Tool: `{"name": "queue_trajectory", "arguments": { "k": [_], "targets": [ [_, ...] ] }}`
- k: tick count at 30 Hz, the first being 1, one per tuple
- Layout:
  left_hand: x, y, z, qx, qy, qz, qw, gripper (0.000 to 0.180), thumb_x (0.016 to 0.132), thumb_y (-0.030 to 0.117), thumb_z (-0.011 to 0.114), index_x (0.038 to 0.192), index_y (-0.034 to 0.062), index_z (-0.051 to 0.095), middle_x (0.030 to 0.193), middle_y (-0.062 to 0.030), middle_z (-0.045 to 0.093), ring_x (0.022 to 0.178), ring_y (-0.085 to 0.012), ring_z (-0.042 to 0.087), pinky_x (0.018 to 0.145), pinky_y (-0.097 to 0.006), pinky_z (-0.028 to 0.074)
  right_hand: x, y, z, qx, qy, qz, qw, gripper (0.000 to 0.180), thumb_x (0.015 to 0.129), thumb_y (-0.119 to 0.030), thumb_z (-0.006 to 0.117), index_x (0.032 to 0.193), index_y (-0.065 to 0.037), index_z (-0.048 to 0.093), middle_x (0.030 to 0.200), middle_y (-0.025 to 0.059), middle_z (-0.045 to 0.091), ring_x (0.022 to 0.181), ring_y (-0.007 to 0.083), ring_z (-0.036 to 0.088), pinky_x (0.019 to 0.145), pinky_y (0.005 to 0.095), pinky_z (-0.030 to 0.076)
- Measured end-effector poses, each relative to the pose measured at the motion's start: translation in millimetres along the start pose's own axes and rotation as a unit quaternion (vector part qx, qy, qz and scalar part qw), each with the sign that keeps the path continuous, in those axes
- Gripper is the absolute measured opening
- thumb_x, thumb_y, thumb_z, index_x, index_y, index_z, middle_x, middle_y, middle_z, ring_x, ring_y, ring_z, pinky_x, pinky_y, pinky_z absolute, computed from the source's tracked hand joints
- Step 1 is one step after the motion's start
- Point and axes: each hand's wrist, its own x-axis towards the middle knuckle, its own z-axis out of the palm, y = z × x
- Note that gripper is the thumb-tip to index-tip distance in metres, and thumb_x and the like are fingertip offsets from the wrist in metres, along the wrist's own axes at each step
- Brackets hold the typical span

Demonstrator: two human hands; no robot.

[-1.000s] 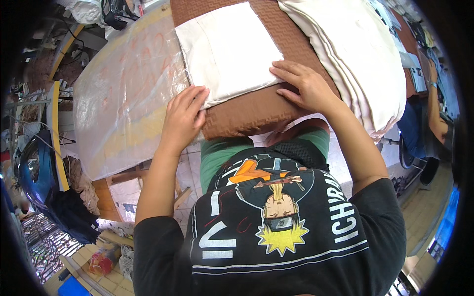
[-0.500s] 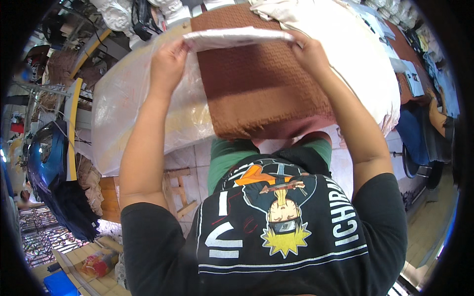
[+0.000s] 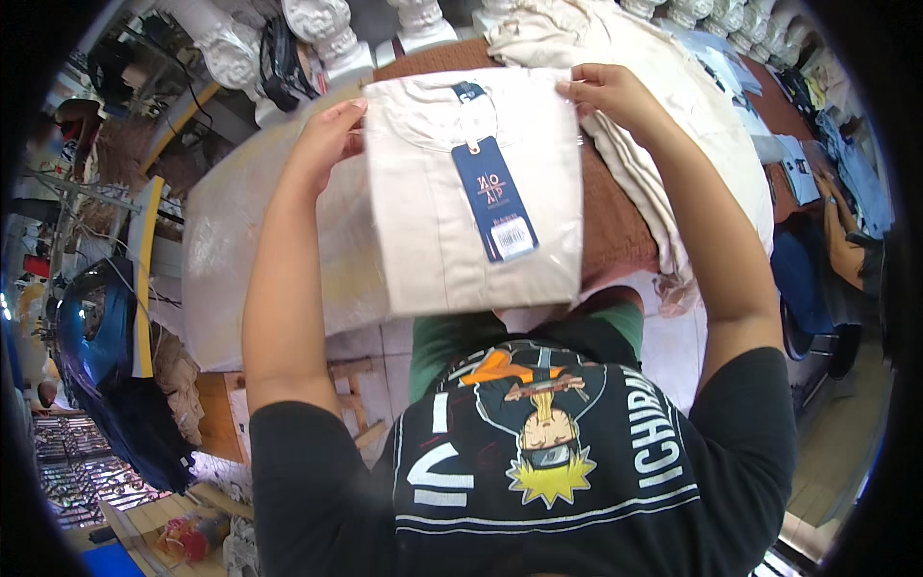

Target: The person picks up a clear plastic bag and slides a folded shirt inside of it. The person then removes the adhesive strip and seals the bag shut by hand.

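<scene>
Between my hands hangs a folded cream shirt (image 3: 413, 221) in a clear plastic bag, its front facing me. A dark blue hang tag (image 3: 490, 197) with a white sticker lies on the shirt below the collar. My left hand (image 3: 332, 139) pinches the bag's upper left corner. At the upper right corner, my right hand (image 3: 611, 94) grips the edge between thumb and fingers. Behind the bag, the brown textured cloth (image 3: 625, 226) on the table is partly hidden. Cream garments (image 3: 663, 125) lie in a heap to the right of it.
Clear plastic sheeting (image 3: 260, 240) covers the table's left part. White carved balusters (image 3: 327, 34) stand along the far edge. Folded light blue garments (image 3: 796, 173) lie at the right, near another person's arm (image 3: 851, 245). A dark blue motorcycle panel (image 3: 96, 313) is at the left.
The bagged shirt was held nearly edge-on above the brown cloth; now it hangs down with its front and tag showing. Both hands still hold its upper corners.
</scene>
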Motion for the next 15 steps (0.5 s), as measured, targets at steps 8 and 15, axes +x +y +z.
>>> {"name": "queue_trajectory", "arguments": {
  "k": [8,15],
  "targets": [
    [-152,85,82,-0.091,-0.385,0.245,0.885,0.039,0.094,0.019,0.048,0.126,-0.0021,0.049,0.123,-0.0112,0.056,0.113,-0.0177,0.053,0.096,-0.031,0.041,-117,-105,20,0.183,-0.612,-0.371,0.674,0.030,0.086,-0.026,0.062,0.101,-0.001,0.062,0.099,0.0151,0.061,0.093,0.0304,0.059,0.082,0.0405,0.046],
    [-186,90,122,-0.220,-0.503,0.244,0.799,0.034,0.091,0.017,0.050,0.121,0.0006,0.054,0.117,-0.0107,0.059,0.107,-0.0169,0.056,0.092,-0.030,0.044,-145,-133,-12,0.040,-0.597,-0.433,0.674,0.020,0.090,-0.017,0.045,0.094,-0.008,0.063,0.105,0.0063,0.061,0.098,0.0169,0.059,0.096,0.0367,0.040]
  ]
}}
